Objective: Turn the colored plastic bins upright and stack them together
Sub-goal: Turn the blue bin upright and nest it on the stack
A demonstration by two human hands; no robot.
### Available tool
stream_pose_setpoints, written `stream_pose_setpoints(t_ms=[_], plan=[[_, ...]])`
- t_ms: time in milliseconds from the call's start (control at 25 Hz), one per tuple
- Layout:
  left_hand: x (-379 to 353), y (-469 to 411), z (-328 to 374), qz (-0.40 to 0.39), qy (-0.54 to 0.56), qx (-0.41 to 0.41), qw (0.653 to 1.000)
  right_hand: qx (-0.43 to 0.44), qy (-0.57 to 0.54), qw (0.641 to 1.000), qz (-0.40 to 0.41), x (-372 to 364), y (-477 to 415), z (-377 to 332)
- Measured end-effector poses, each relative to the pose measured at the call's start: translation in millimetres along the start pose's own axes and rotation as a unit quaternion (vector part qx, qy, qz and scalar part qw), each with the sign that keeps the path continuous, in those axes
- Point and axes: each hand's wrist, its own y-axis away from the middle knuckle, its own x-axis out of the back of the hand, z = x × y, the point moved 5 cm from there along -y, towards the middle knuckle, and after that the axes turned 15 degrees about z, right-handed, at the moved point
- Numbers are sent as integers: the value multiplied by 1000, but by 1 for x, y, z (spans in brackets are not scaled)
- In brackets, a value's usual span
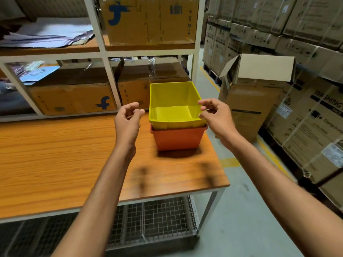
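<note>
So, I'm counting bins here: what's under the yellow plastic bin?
An upright orange plastic bin on the wooden table; the yellow plastic bin sits nested in it. The orange bin's inside is covered, so anything hidden there cannot be seen.

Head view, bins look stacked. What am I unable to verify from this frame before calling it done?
- Head view: the inside of the orange plastic bin, covered by the yellow plastic bin nested in it.
- Whether the right hand pinches the yellow rim or only overlaps it; its fingers cover that corner.
- The left end of the wooden table, cut off by the frame edge.
</note>
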Motion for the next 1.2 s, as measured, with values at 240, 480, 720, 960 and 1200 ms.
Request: stream_pose_setpoints(t_ms=[240,480,720,960,1200], plan=[[74,92,-9,28,-26,-1,999,-8,-25,996,-81,10,97,-13],[163,183,-42,34,-111,1,993,-8,6,981,-193,2,209,9],[274,229,-73,69,-218,-15,973,18,58,952,-302,-32,316,4],[410,227,-69,121,-332,-74,933,101,83,936,-327,-113,427,-28],[562,183,-47,193,-349,-77,914,77,13,934,-348,-236,527,-78]])
